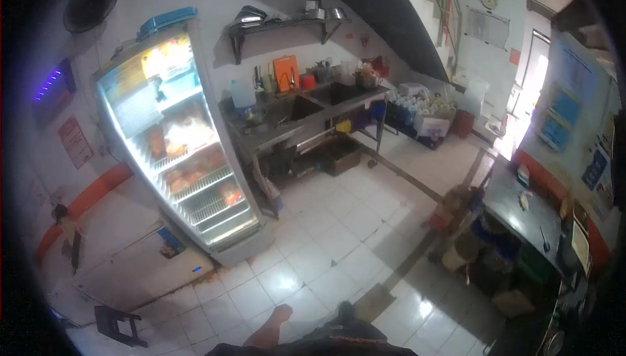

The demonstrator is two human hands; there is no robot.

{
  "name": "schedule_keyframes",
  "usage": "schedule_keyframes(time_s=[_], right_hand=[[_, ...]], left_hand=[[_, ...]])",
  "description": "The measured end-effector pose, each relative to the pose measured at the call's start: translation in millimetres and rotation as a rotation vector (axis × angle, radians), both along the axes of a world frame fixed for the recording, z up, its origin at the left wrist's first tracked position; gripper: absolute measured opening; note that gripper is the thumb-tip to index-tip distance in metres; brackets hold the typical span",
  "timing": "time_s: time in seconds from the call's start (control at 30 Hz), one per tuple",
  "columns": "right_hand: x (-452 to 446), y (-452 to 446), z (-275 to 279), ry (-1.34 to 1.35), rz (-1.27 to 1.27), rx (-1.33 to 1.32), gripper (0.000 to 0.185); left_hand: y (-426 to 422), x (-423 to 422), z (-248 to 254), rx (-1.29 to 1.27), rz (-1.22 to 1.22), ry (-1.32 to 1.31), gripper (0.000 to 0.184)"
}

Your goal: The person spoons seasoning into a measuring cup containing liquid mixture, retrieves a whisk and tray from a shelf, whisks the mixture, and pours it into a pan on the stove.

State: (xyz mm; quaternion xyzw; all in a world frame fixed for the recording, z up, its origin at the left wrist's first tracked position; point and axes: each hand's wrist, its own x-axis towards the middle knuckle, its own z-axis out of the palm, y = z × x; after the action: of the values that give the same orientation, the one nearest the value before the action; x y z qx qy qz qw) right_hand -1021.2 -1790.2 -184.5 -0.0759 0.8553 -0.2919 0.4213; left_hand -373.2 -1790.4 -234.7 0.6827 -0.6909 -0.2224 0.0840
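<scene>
My left hand [281,314] hangs low at the bottom of the head view, above the white floor tiles. Its fingers look curled into a loose fist, and I see nothing in it. The bare forearm runs down to the dark clothing at the lower edge. My right hand does not show. A small dark shape [345,310] sticks out in front of the clothing; I cannot make out what it is. Nearest to the left hand is the lit glass-door fridge [215,229], filled with food on wire shelves.
A white chest freezer [130,271] and a dark stool [120,326] stand at left. Along the back wall runs a metal sink counter [306,113] with a wall shelf [290,23] above. Crates of bottles [424,108] sit farther right. A steel table [518,206] borders the right side.
</scene>
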Motion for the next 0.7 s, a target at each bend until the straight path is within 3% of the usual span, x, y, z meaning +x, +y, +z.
schedule_keyframes(time_s=[0.03, 0.1, 0.13, 0.2, 0.27, 0.3, 0.33, 0.4, 0.5, 0.57, 0.63, 0.7], right_hand=[[5.7, -44.3, -2.2, -0.001, 0.024, -0.010, 0.009], [25.0, -142.0, -9.9, -0.009, 0.077, -0.054, 0.009], [36.3, -191.8, -15.3, -0.017, 0.106, -0.090, 0.010], [62.5, -308.1, -46.0, -0.047, 0.178, -0.203, 0.012], [104.4, -441.8, -90.6, -0.243, 0.168, -0.408, 0.014], [126.6, -514.0, -139.4, -0.500, 0.006, -0.549, 0.016], [181.4, -574.0, -92.7, 0.105, 0.757, -0.638, 0.015], [309.5, -662.5, 18.2, -0.171, 0.612, -0.402, 0.015], [428.3, -749.1, 46.4, -0.467, 0.637, -0.588, 0.019], [494.1, -801.0, 40.7, -0.465, 0.714, -0.482, 0.022], [546.1, -842.5, 40.1, -0.736, 0.579, -0.459, 0.021], [591.2, -886.0, 56.8, -0.770, 0.679, -0.486, 0.019]], left_hand=[[-23.2, 9.0, -1.2, 0.199, -0.030, -0.143, 0.013], [-58.0, 25.3, -6.8, 0.345, -0.188, -0.315, 0.017], [-57.3, 31.8, -11.1, 0.394, 0.273, 0.208, 0.024], [-67.2, 45.1, 15.7, 0.267, 0.370, 0.503, 0.030], [-97.7, 47.6, 25.4, 0.335, 0.209, 0.109, 0.023], [-112.4, 56.4, 33.2, 0.274, -0.094, -0.252, 0.018], [-127.8, 57.3, 30.7, 0.506, 0.019, -0.253, 0.022], [-158.5, 70.5, 22.1, 0.812, 0.226, -0.229, 0.027], [-224.8, 120.0, 17.3, 0.648, 0.610, 0.023, 0.027], [-279.1, 154.4, 15.8, 0.448, 0.803, 0.142, 0.027], [-346.7, 192.1, 19.8, 0.123, 0.955, 0.230, 0.027], [-440.6, 245.3, 22.4, -0.306, 1.063, 0.246, 0.027]])
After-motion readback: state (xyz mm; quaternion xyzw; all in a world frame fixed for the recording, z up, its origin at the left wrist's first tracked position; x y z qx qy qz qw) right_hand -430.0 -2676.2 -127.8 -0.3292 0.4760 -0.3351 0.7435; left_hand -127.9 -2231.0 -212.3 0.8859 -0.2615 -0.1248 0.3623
